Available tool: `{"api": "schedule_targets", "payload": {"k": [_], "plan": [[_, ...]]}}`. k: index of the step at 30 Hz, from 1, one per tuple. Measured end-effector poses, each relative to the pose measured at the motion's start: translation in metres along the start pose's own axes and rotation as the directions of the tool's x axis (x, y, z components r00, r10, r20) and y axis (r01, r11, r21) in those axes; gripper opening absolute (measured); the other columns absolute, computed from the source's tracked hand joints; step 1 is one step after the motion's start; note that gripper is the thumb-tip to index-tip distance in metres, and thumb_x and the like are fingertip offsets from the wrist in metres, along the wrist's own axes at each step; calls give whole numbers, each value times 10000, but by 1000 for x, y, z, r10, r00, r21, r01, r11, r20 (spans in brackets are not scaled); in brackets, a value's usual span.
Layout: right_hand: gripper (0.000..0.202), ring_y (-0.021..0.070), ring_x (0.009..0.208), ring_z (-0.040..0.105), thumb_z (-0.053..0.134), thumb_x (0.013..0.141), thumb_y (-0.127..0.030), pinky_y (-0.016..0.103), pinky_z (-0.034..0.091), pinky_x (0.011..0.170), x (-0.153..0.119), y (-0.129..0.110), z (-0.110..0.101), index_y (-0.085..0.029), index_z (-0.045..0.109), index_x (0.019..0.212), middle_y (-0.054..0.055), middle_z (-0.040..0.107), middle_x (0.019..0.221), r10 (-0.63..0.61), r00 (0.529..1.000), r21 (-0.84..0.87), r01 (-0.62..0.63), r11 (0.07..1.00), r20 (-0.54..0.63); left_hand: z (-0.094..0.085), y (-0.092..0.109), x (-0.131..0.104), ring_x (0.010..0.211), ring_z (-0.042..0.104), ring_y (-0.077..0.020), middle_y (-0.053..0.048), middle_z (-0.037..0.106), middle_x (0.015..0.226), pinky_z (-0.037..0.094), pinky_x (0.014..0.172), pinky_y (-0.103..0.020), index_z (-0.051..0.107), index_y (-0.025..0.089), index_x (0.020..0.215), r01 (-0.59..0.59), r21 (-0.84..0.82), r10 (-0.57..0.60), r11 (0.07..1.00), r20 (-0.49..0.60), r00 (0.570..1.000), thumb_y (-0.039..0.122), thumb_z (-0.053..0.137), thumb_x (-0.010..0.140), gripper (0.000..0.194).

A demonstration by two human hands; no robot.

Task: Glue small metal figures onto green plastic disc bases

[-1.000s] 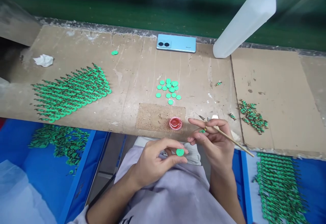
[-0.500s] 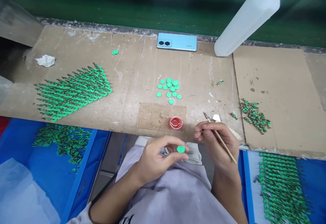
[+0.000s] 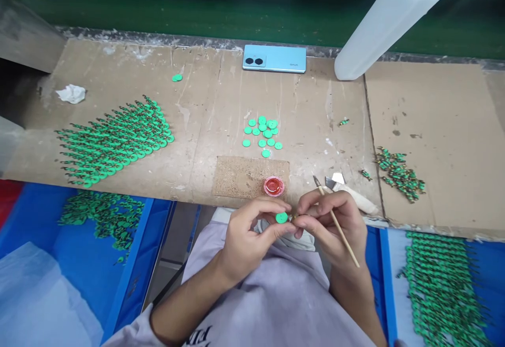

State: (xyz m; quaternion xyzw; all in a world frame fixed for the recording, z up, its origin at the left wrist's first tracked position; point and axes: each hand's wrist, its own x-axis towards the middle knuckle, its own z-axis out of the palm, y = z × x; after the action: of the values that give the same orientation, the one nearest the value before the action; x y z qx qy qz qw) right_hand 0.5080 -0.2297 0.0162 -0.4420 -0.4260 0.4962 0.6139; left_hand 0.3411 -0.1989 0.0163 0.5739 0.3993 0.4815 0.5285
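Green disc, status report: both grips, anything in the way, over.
Left grip pinching green disc. Right grip holding brush and small brassy piece, mostly hidden, close to disc. Cup of red liquid beyond; nothing visibly blocking.

Bare bench [image 3: 209, 110] opens a lane between the rowed green pieces [image 3: 118, 144] and loose green discs [image 3: 262, 127]. The red cup [image 3: 273, 186] stands just beyond the left fingers [image 3: 265, 204]; farther right, a white-handled blade [image 3: 357, 198] and tall bottle [image 3: 389, 23] obstruct passage.

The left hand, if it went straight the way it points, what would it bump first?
Probably the right hand or the small piece it pinches; depth there is hard to judge.
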Motion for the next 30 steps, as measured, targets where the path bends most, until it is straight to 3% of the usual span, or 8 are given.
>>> {"api": "schedule_targets", "payload": {"k": [3, 7, 11, 18, 22, 26, 30], "plan": [[307, 113, 534, 714, 835, 943, -155, 205, 648, 483, 0, 2, 0, -263, 547, 930, -52, 685, 887, -66, 998, -5, 66, 998, 23, -1, 0, -2, 860, 848, -210, -91, 870, 994, 705, 740, -272, 750, 183, 958, 136, -103, -134, 985, 32, 990, 329, 879, 885, 208], [288, 116, 560, 703, 816, 949, -123, 213, 639, 493, -1, 3, 1, -266, 566, 943, -42, 670, 891, -134, 990, -28, 135, 990, 45, -2, -2, -4, 867, 858, -227, -89, 875, 952, 716, 758, -290, 742, 182, 944, 198, -144, -192, 970, 57, 980, 375, 890, 870, 254], [278, 135, 580, 685, 817, 948, -122, 242, 620, 509, -2, 4, -1, -269, 582, 957, -30, 671, 867, -159, 985, -71, 163, 984, 68, -2, -5, -4, 842, 857, -228, -90, 872, 917, 717, 747, -300, 726, 179, 929, 150, -130, -145, 980, 49, 988, 401, 878, 882, 274], [264, 168, 721, 702, 805, 941, -97, 281, 597, 609, -8, 6, -7, -269, 619, 1014, 2, 693, 919, -176, 979, -161, 191, 968, 101, -3, -6, -3, 867, 855, -225, -77, 869, 934, 702, 748, -304, 725, 187, 961, 5, -131, 3, 991, 59, 998, 248, 855, 911, 152], [172, 203, 822, 739, 756, 987, -161, 330, 630, 693, -9, 4, -9, -268, 639, 1053, 32, 721, 968, -137, 986, -135, 149, 979, 93, -3, -7, -2, 829, 851, -205, -66, 868, 914, 703, 746, -288, 724, 182, 962, 26, -121, -22, 992, 32, 999, 240, 870, 895, 171], [169, 223, 888, 770, 750, 990, -152, 305, 636, 644, -4, 1, -12, -261, 646, 1067, 59, 750, 1020, -87, 991, -75, 95, 993, 104, -3, -5, -1, 815, 855, -221, -78, 868, 883, 721, 743, -302, 721, 172, 926, 82, -110, -81, 991, 11, 997, 332, 892, 876, 239], [173, 201, 847, 768, 745, 986, -114, 275, 614, 623, -1, 3, -13, -254, 661, 1041, 42, 769, 959, -73, 988, -42, 79, 996, 135, -4, -2, 1, 807, 856, -215, -74, 868, 875, 725, 732, -285, 715, 174, 904, 83, -156, -85, 984, -7, 996, 323, 906, 862, 246]]}}
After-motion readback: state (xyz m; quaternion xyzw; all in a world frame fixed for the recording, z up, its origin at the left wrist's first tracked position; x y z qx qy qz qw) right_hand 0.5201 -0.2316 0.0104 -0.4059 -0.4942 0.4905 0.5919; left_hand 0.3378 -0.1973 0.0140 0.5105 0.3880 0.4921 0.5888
